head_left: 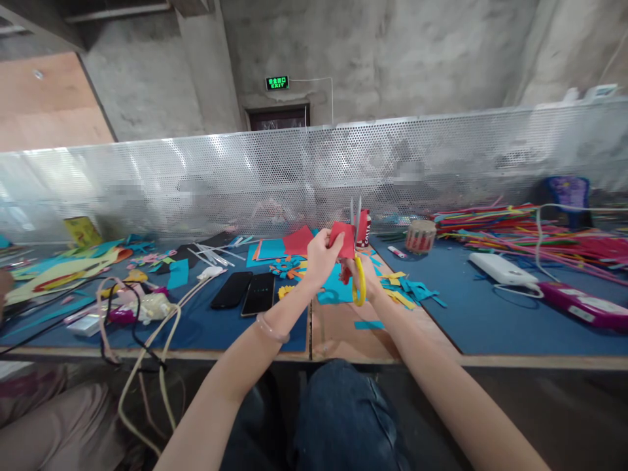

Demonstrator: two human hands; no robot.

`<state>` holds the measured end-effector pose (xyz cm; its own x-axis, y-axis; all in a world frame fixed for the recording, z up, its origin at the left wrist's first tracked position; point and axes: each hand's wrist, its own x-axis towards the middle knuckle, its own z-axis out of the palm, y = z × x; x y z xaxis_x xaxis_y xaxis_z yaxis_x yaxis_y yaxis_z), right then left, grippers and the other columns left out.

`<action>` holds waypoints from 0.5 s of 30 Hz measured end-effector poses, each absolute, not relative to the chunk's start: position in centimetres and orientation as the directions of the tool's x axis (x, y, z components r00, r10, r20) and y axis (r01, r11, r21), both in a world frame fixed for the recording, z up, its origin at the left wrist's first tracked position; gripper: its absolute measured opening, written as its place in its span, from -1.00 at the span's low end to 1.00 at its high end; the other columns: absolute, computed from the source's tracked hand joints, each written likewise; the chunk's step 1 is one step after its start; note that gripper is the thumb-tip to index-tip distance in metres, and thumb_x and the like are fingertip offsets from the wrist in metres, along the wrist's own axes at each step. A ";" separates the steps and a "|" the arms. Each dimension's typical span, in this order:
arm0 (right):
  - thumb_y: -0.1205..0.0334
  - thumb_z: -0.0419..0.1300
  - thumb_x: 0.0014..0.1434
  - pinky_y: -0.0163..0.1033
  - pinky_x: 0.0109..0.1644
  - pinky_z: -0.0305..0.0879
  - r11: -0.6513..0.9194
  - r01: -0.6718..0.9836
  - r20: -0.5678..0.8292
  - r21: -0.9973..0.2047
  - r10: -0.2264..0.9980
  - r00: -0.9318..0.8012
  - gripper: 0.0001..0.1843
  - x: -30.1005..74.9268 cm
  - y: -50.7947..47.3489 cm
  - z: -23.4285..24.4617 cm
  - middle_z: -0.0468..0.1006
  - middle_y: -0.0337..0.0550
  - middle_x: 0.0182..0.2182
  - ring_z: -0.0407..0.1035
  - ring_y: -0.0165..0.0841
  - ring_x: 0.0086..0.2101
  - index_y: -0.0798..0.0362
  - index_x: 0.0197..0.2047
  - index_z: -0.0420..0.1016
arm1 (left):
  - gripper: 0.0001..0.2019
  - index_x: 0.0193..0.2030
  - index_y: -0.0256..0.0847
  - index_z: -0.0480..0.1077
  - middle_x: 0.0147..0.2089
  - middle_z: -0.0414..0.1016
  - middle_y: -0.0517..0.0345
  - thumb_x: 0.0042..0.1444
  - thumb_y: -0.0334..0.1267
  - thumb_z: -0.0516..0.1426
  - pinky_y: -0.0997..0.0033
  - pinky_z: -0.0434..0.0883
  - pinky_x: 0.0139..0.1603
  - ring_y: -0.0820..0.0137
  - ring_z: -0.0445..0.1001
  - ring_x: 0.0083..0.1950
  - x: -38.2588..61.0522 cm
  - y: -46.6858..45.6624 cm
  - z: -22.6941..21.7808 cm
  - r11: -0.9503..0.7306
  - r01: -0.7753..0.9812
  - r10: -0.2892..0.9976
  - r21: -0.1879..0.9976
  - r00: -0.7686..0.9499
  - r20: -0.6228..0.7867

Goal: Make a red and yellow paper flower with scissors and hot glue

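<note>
Holding red paper close beside raised scissor blades

Seen from head height: two bare hands, held together above a cluttered worktable. The left hand (321,254) pinches a piece of red paper (345,237), its thumb flat on the near face; the fingers behind are hidden. The right hand (370,278) grips yellow-handled scissors (363,282), fingers curled round the handles, though how they sit in the loops cannot be made out. The blades point up and away, slightly apart, along the paper's right edge. Whether the paper lies between them is unclear.

The likeliest mishap would be a nicked left thumb, since it presses near the blades and the paper leaves little margin. A loose pinch could let the sheet bend or twist, making any cut ragged. Just behind the blade tips stands a red can (364,230); a forward jab might knock it over. Below the hands lie a blue sheet (328,292) and, to the right, blue scraps (419,290), where a dropped offcut could get lost. Left of the hands, an orange-and-blue paper flower (288,267) and two phones (258,294) might be struck if the scissors slipped and fell.
</note>
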<state>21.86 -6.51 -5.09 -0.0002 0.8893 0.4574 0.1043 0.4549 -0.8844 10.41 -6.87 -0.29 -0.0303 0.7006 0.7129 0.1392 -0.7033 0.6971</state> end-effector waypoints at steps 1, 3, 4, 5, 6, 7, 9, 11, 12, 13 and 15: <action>0.12 0.06 0.03 -0.32 -0.60 0.24 0.452 0.106 0.455 -0.886 0.891 -0.001 -0.78 21.9 -6.6 -5.0 0.33 -0.29 -0.76 0.27 -0.42 -0.71 0.01 -0.57 0.19 | -0.75 -0.36 -0.22 0.29 -0.43 0.42 0.18 0.10 -0.05 0.06 0.52 0.31 -0.40 0.47 0.40 -0.43 10.4 -6.8 -0.3 -0.705 0.139 0.699 0.696 -0.034 0.714; 0.15 0.06 0.02 -0.32 -0.60 0.22 0.447 0.106 0.449 -0.888 0.893 -0.003 -0.78 21.9 -6.7 -4.9 0.32 -0.29 -0.78 0.26 -0.42 -0.72 0.00 -0.59 0.17 | -0.75 -0.36 -0.22 0.29 -0.43 0.42 0.19 0.10 -0.05 0.06 0.52 0.30 -0.40 0.48 0.39 -0.43 10.4 -6.7 -0.3 -0.709 0.136 0.694 0.692 -0.038 0.719; 0.16 0.06 0.01 -0.32 -0.61 0.22 0.445 0.104 0.446 -0.890 0.895 -0.006 -0.78 21.9 -6.8 -4.9 0.32 -0.29 -0.78 0.26 -0.42 -0.72 0.00 -0.60 0.17 | -0.75 -0.36 -0.22 0.29 -0.44 0.42 0.19 0.10 -0.05 0.06 0.53 0.30 -0.41 0.49 0.38 -0.44 10.3 -6.7 -0.4 -0.710 0.136 0.693 0.691 -0.040 0.720; 0.16 0.06 0.00 -0.32 -0.61 0.21 0.442 0.100 0.443 -0.892 0.896 -0.009 -0.79 21.9 -6.9 -4.9 0.32 -0.29 -0.78 0.26 -0.42 -0.72 0.00 -0.60 0.17 | -0.74 -0.36 -0.22 0.29 -0.44 0.42 0.19 0.10 -0.04 0.06 0.53 0.29 -0.41 0.49 0.37 -0.45 10.3 -6.7 -0.4 -0.710 0.135 0.693 0.692 -0.041 0.719; 0.17 0.06 0.00 -0.32 -0.61 0.21 0.438 0.096 0.439 -0.894 0.898 -0.013 -0.79 22.0 -6.9 -4.9 0.32 -0.29 -0.78 0.26 -0.42 -0.73 0.00 -0.59 0.18 | -0.74 -0.36 -0.22 0.29 -0.45 0.41 0.20 0.10 -0.04 0.06 0.53 0.29 -0.42 0.50 0.37 -0.47 10.3 -6.7 -0.5 -0.709 0.134 0.694 0.693 -0.042 0.719; 0.16 0.06 0.00 -0.32 -0.62 0.21 0.434 0.090 0.435 -0.896 0.900 -0.017 -0.80 22.0 -6.9 -5.0 0.32 -0.29 -0.78 0.25 -0.41 -0.73 0.00 -0.58 0.18 | -0.74 -0.36 -0.22 0.29 -0.46 0.41 0.20 0.10 -0.04 0.06 0.53 0.28 -0.43 0.50 0.36 -0.47 10.3 -6.6 -0.5 -0.707 0.133 0.696 0.694 -0.044 0.717; 0.15 0.07 0.00 -0.31 -0.64 0.20 0.423 0.075 0.423 -0.903 0.906 -0.024 -0.80 21.9 -6.7 -5.1 0.32 -0.30 -0.78 0.24 -0.41 -0.74 0.00 -0.57 0.19 | -0.74 -0.36 -0.22 0.30 -0.47 0.40 0.21 0.10 -0.04 0.07 0.54 0.28 -0.45 0.50 0.35 -0.48 10.3 -6.4 -0.6 -0.703 0.133 0.698 0.698 -0.054 0.714; 0.14 0.07 0.00 -0.30 -0.64 0.21 0.408 0.053 0.407 -0.911 0.913 -0.032 -0.80 21.9 -6.6 -5.2 0.34 -0.28 -0.77 0.24 -0.41 -0.74 0.01 -0.57 0.19 | -0.74 -0.35 -0.22 0.31 -0.47 0.40 0.21 0.09 -0.03 0.08 0.54 0.28 -0.46 0.50 0.34 -0.49 10.1 -6.0 -0.6 -0.696 0.136 0.703 0.705 -0.069 0.708; 0.12 0.07 0.00 -0.30 -0.64 0.22 0.400 0.040 0.399 -0.916 0.916 -0.037 -0.79 21.9 -6.5 -5.2 0.34 -0.27 -0.77 0.25 -0.40 -0.73 0.01 -0.57 0.19 | -0.73 -0.34 -0.22 0.32 -0.47 0.39 0.21 0.09 -0.02 0.08 0.53 0.28 -0.47 0.50 0.34 -0.49 9.9 -5.7 -0.6 -0.691 0.138 0.707 0.710 -0.078 0.703; 0.11 0.07 0.00 -0.29 -0.64 0.23 0.391 0.027 0.390 -0.920 0.920 -0.041 -0.78 21.9 -6.4 -5.1 0.34 -0.26 -0.77 0.25 -0.40 -0.73 0.01 -0.57 0.19 | -0.73 -0.31 -0.22 0.33 -0.47 0.39 0.21 0.09 -0.02 0.08 0.53 0.28 -0.47 0.50 0.34 -0.51 9.6 -5.3 -0.6 -0.685 0.140 0.711 0.715 -0.088 0.698; 0.08 0.08 0.00 -0.28 -0.63 0.24 0.374 0.005 0.373 -0.927 0.927 -0.045 -0.75 22.0 -6.2 -5.0 0.34 -0.25 -0.77 0.24 -0.40 -0.74 0.01 -0.59 0.18 | -0.71 -0.23 -0.22 0.33 -0.47 0.40 0.20 0.10 -0.02 0.06 0.51 0.29 -0.50 0.50 0.34 -0.55 8.9 -4.2 -0.6 -0.671 0.145 0.719 0.727 -0.109 0.686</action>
